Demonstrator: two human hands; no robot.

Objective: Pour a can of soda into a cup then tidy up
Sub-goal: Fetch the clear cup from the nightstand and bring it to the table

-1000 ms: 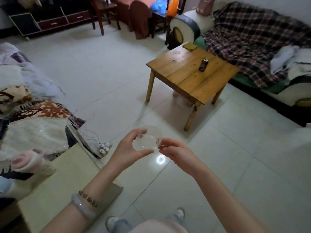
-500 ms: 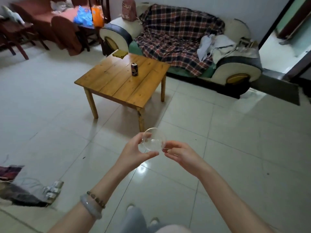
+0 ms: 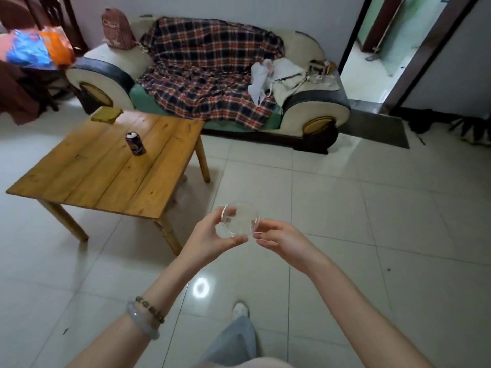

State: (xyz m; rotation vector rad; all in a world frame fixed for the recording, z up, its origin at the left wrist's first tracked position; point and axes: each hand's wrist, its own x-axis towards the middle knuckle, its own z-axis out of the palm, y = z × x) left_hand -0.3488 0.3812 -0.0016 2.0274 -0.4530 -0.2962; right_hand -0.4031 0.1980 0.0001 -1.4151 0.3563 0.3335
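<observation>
The person stands on the tiled floor (image 3: pixel 345 208), off the near right corner of the wooden table (image 3: pixel 87 176), with both forearms raised in front of the body.

Left hand (image 3: pixel 210 240): fingers and thumb curled around the left side of a clear cup (image 3: pixel 240 219). The thumb lies under the rim, the fingertips over the top edge. The cup is tilted so that its round mouth faces the camera. It appears empty.

Right hand (image 3: pixel 279 239): fingers bent and drawn together, the tips touching the right edge of the cup. It grips a clear part on that side, possibly a handle; the detail is too faint to confirm.

The cup is held in the air above the floor, clear of the table and to the right of its near corner.

Soda can (image 3: pixel 135 143): upright on the table, near the middle of the far half, apart from both hands. A flat yellowish object (image 3: pixel 106 114) lies on the table's far corner.

Beyond the table stands a sofa (image 3: pixel 305 102) draped with a plaid blanket (image 3: pixel 207 73). The left wrist carries a pale bangle (image 3: pixel 140 321) and a beaded bracelet (image 3: pixel 150 309).
</observation>
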